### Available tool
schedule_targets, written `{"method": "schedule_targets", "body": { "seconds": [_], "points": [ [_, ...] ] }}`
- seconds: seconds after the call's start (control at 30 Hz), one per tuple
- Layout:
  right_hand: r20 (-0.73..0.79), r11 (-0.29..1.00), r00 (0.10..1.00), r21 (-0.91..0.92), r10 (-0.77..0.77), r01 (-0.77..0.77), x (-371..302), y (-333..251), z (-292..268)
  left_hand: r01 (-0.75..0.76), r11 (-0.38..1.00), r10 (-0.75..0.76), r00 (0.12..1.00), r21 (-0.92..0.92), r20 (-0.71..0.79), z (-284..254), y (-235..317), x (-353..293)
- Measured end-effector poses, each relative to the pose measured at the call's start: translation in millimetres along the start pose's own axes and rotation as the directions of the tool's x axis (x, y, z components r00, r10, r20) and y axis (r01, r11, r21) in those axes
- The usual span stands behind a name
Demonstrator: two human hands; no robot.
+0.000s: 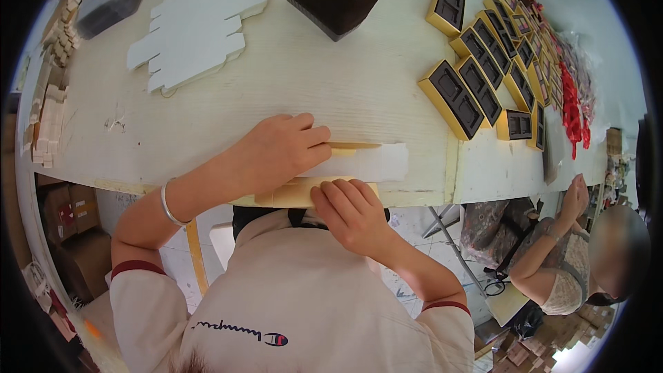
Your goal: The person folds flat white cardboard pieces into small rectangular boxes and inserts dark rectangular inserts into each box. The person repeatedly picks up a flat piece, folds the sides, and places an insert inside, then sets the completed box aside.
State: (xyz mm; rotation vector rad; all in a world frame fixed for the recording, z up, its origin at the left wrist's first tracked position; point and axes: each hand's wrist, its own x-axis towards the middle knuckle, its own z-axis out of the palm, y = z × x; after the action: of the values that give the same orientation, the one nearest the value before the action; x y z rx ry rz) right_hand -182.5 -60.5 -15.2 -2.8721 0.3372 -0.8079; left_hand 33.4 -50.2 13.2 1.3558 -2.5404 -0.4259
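A box blank (376, 161), white inside and gold outside, lies at the table's near edge in front of me. Its near gold side (284, 196) stands along that edge, and a gold strip shows on the far side. My left hand (293, 141) reaches across its left half, fingers curled down at the far gold strip. Bent over the near gold side are the fingers of my right hand (356, 214), gripping it. Both thumbs are mostly hidden, and so is the part of the blank beneath my left hand.
White cut-out blanks (197, 31) lie stacked at the far left. A dark brown bin (335, 0) stands at the back. Several gold boxes with black inserts (452, 97) fill the right side, near red ribbons (570, 114). Another person (552, 255) sits at the right.
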Motion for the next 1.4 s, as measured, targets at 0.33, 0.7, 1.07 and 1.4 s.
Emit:
{"method": "schedule_targets", "body": {
  "seconds": [0.33,0.7,1.07,1.4],
  "points": [
    [0.152,0.941,0.944,0.125,0.294,-0.313,26.3,21.5,-1.2,0.144,0.987,-0.151,0.983,-0.067,-0.104,-2.1,15.7,-15.0],
    [0.144,0.985,0.976,0.035,0.165,-0.172,30.1,28.7,-20.2,0.427,0.900,-0.436,0.886,-0.092,-0.156,7.5,36.2,2.6],
    [0.343,0.777,0.924,0.530,0.170,-0.340,23.1,47.9,-22.7,0.133,0.915,-0.119,0.991,-0.380,0.060,-17.8,6.9,-44.3],
    [0.277,0.806,0.937,0.494,0.211,-0.327,27.0,45.6,-17.0,-0.075,0.958,-0.011,0.955,-0.278,-0.296,15.8,-0.5,-30.0]
  ]
}}
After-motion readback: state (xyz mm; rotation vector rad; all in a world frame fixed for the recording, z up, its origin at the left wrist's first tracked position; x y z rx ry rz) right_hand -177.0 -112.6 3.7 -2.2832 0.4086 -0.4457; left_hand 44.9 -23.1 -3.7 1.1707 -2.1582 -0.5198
